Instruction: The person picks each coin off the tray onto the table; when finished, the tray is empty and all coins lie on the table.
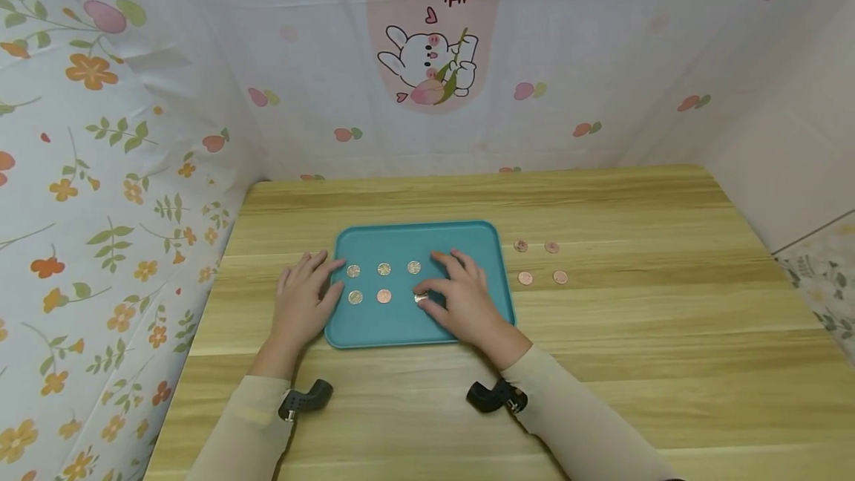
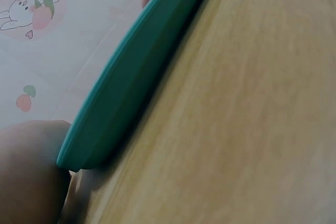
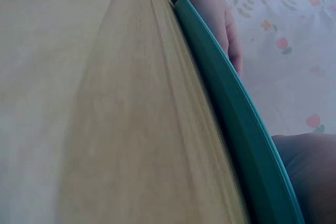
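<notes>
A teal tray (image 1: 401,329) lies on the wooden table, with coins set out in two rows inside it. Three gold-coloured coins, one of them the middle coin (image 1: 384,269), form the back row. In the front row are a gold-coloured coin (image 1: 355,297) and a copper-coloured coin (image 1: 384,296). At that row's right end my right hand (image 1: 467,303) pinches a shiny coin (image 1: 421,297) between thumb and index finger, partly covering it. My left hand (image 1: 303,303) rests at the tray's left edge, fingers relaxed, thumb and index finger reaching over the rim. Both wrist views show mainly the tray's side (image 2: 121,87).
Several copper-coloured coins, among them a front one (image 1: 525,278), lie on the table (image 1: 641,332) right of the tray. A white printed cloth (image 1: 300,58) hangs behind the table, and a flowered one (image 1: 127,206) on the left.
</notes>
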`<control>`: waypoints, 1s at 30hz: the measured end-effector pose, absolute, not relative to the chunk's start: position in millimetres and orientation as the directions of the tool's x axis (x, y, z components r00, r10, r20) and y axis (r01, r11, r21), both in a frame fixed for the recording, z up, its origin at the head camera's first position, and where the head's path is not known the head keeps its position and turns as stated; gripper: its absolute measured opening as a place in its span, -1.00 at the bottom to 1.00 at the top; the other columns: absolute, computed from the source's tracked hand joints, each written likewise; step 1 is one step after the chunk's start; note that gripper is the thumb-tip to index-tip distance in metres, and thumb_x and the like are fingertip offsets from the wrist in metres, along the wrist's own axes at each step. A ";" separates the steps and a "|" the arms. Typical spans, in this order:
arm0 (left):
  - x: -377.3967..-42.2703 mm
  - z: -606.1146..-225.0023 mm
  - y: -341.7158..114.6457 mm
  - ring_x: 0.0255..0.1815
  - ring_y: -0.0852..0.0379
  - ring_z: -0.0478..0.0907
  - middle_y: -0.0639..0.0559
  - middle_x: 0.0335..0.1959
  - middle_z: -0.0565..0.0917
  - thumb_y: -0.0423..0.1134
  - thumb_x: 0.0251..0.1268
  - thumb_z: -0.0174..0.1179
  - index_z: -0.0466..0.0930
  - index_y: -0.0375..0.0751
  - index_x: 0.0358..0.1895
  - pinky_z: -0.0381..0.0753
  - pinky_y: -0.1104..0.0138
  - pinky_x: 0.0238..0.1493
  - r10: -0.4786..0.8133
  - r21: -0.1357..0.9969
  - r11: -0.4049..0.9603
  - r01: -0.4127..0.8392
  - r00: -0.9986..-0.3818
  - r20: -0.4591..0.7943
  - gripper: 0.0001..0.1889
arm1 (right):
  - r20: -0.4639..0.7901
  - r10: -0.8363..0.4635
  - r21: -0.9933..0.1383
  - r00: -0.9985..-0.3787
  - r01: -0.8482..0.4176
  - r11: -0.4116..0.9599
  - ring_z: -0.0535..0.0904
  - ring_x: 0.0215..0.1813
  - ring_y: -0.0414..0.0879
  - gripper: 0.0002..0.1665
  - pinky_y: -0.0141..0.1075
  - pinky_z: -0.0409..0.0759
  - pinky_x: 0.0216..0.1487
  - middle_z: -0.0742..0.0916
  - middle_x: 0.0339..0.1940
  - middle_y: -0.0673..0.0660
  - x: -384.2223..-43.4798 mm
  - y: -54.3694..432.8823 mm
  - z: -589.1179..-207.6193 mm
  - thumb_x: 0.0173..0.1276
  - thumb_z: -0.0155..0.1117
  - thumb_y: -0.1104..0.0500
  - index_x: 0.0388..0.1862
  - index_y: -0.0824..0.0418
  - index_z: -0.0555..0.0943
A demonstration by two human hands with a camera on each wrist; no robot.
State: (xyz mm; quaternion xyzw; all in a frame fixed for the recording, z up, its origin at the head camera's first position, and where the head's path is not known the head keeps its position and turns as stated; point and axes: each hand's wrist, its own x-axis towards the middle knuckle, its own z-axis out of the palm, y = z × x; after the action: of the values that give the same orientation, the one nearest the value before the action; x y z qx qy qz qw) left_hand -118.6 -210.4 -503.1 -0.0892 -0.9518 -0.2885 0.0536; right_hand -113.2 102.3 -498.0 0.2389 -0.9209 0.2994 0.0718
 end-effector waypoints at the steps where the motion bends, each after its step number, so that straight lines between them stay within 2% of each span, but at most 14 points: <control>1: -118.6 -503.3 -210.5 0.70 -0.34 0.05 -0.25 0.62 0.36 -0.10 0.61 0.18 0.60 -0.04 0.45 -0.19 -0.32 0.62 0.139 0.540 0.817 0.201 -0.978 0.154 -0.56 | 0.264 -0.393 -0.527 -0.881 -0.472 0.706 0.17 0.62 0.37 -0.88 0.41 0.04 0.51 0.52 0.54 0.26 -113.6 102.3 -497.8 0.36 0.61 0.02 -0.14 -0.11 0.86; 6: -118.6 -503.3 -210.8 0.70 -0.34 0.06 -0.25 0.62 0.36 -0.09 0.60 0.18 0.60 -0.05 0.45 -0.19 -0.32 0.62 0.141 0.537 0.819 0.201 -0.978 0.151 -0.55 | 0.210 -0.377 -0.566 -0.902 -0.427 0.705 0.13 0.64 0.34 -0.85 0.35 -0.10 0.55 0.53 0.51 0.21 -115.2 103.8 -497.0 0.28 0.66 0.02 -0.26 -0.10 0.80; 11: -118.4 -502.5 -210.6 0.69 -0.34 0.06 -0.25 0.62 0.35 -0.10 0.60 0.19 0.60 -0.05 0.45 -0.18 -0.32 0.61 0.141 0.537 0.820 0.200 -0.979 0.148 -0.55 | 0.220 -0.384 -0.584 -0.897 -0.436 0.684 0.16 0.60 0.31 -0.82 0.33 -0.08 0.55 0.56 0.43 0.19 -115.1 104.9 -496.3 0.27 0.67 0.03 -0.27 -0.08 0.76; 14: -118.0 -502.3 -210.8 0.69 -0.34 0.06 -0.25 0.62 0.35 -0.10 0.60 0.19 0.60 -0.05 0.45 -0.18 -0.32 0.61 0.142 0.536 0.820 0.200 -0.979 0.147 -0.55 | 0.281 -0.423 -0.543 -0.862 -0.506 0.670 0.27 0.52 0.25 -0.80 0.32 0.03 0.51 0.64 0.31 0.11 -114.1 105.5 -498.0 0.29 0.66 0.06 -0.26 -0.09 0.73; 20: -117.7 -502.3 -211.1 0.69 -0.34 0.06 -0.26 0.62 0.36 -0.11 0.60 0.19 0.60 -0.05 0.44 -0.18 -0.32 0.61 0.141 0.533 0.822 0.201 -0.979 0.150 -0.56 | 0.379 -0.540 -0.433 -0.751 -0.660 0.614 0.55 0.29 0.02 -0.84 0.19 0.19 0.46 0.79 -0.12 -0.19 -111.6 104.6 -497.8 0.38 0.59 0.14 -0.22 -0.11 0.74; 24: -118.0 -502.8 -211.3 0.69 -0.34 0.06 -0.25 0.62 0.36 -0.11 0.60 0.19 0.60 -0.05 0.44 -0.17 -0.32 0.61 0.142 0.531 0.823 0.202 -0.978 0.152 -0.56 | 0.407 -0.556 -0.428 -0.725 -0.689 0.585 0.62 0.16 -0.08 -0.83 0.16 0.25 0.43 0.82 -0.16 -0.20 -110.7 105.5 -497.0 0.38 0.59 0.17 -0.12 -0.09 0.85; 30: -118.5 -502.8 -211.3 0.69 -0.34 0.07 -0.25 0.61 0.36 -0.11 0.60 0.19 0.61 -0.05 0.44 -0.17 -0.33 0.61 0.145 0.526 0.825 0.207 -0.977 0.157 -0.56 | 0.460 -0.520 -0.465 -0.720 -0.694 0.550 0.66 0.11 -0.07 -0.65 0.20 0.32 0.36 0.85 -0.17 -0.11 -112.8 107.0 -500.7 0.17 0.74 0.12 -0.04 0.02 0.89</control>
State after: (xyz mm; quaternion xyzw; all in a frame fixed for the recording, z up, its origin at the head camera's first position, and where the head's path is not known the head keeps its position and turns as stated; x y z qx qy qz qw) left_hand -118.5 -211.3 -502.8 -0.0923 -0.9537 -0.2808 0.0549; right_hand -112.8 107.0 -500.7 0.3487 -0.8699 0.3214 0.1355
